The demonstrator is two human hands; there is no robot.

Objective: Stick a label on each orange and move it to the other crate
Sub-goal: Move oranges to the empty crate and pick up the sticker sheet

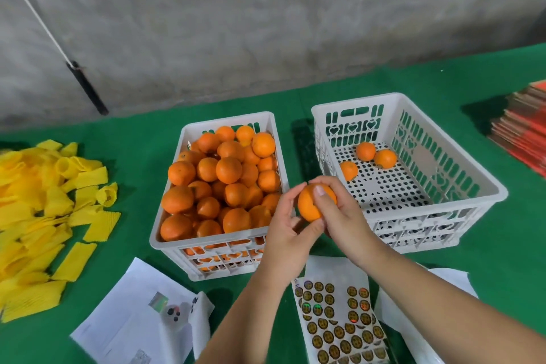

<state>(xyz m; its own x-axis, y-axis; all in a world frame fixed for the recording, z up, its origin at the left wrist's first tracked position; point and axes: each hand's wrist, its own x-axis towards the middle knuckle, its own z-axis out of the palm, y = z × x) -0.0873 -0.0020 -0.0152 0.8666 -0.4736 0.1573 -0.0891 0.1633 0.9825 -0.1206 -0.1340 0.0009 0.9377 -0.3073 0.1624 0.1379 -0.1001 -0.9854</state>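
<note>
An orange [309,206] is held up between the two white crates, above their near ends. My left hand [285,235] cups it from below and the left with curled fingers. My right hand [339,213] grips it from the right, its thumb pressed on the top of the fruit. The left crate [174,242] is heaped with several oranges [227,170]. The right crate [484,186] has three oranges [366,151] lying at its far end. A sheet of round dark-and-gold labels [339,325] lies on the green table under my forearms.
A heap of yellow foam net sleeves [44,216] covers the left of the green table [325,97]. White backing papers [133,319] lie at the front. A stack of red and brown cartons [523,130] sits at the far right. A grey concrete wall rises behind.
</note>
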